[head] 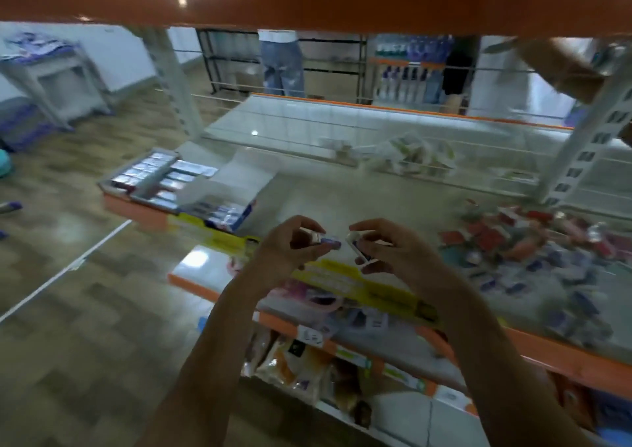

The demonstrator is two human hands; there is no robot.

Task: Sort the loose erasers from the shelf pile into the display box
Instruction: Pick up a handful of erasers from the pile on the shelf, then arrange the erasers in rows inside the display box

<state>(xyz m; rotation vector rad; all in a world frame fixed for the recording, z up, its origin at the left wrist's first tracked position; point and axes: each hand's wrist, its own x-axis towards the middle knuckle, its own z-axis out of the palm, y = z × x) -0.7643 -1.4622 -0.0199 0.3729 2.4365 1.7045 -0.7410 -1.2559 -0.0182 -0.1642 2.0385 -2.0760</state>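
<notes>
Two bare forearms reach up from the bottom edge toward the grey shelf board with its orange front edge [393, 204]. Above that front edge the left hand [290, 245] curls its fingers round a small white eraser in a purple paper sleeve [326, 240], thumb on one side, fingers on the other. Just right of it, close but apart, the right hand [393, 250] pinches a second small white eraser with a dark sleeve [359, 246], tilted on end.

On the shelf board, well to the right of the hands, lies the loose pile of red, purple and white wrapped erasers [533, 248]. At the board's left end sits the open cardboard display box [178, 183], its rows of silvery packs partly filled and its white flap standing up.

Each eraser looks light, firm and slightly rubbery, unlikely to break if dropped; the paper sleeve may slide off, so a pinch across the long sides of the sleeve seems safest. Blur hides finer detail of the wrappers.
</notes>
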